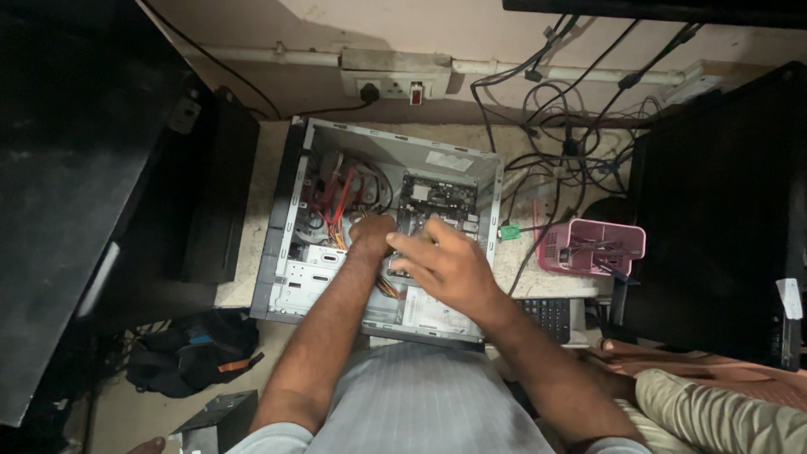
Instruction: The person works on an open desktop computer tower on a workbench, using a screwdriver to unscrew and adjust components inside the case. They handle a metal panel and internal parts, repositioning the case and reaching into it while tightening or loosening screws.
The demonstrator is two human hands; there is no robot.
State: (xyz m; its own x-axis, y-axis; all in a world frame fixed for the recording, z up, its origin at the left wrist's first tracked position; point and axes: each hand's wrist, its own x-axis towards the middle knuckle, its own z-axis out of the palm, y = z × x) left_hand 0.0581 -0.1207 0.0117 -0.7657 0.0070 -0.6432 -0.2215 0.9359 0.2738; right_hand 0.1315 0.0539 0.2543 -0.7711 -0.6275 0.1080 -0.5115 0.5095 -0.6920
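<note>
**Both hands inside an open desktop computer case**

An open computer case (296, 277) lies on its side on a pale worktop (261, 168), its side panel off and its inside facing up. The left hand (371, 235) reaches down into the middle of the case, fingers curled under and out of sight among a bundle of red and orange cables (336, 202); whether it grips anything cannot be told. The right hand (444, 265) hovers just beside it, over the lower edge of the motherboard (433, 202), fingers loosely spread and pointing left, clamped on nothing visible. The two hands sit close together, nearly touching.

To the right of the case stands a pink plastic basket (626, 235) holding small tools, with a black keyboard (551, 315) near it in front. Tangled black cables (563, 134) hang along the wall, below a wall socket (395, 84). A black monitor (723, 210) stands at far right. A dark bag (189, 353) lies on the floor at lower left.
</note>
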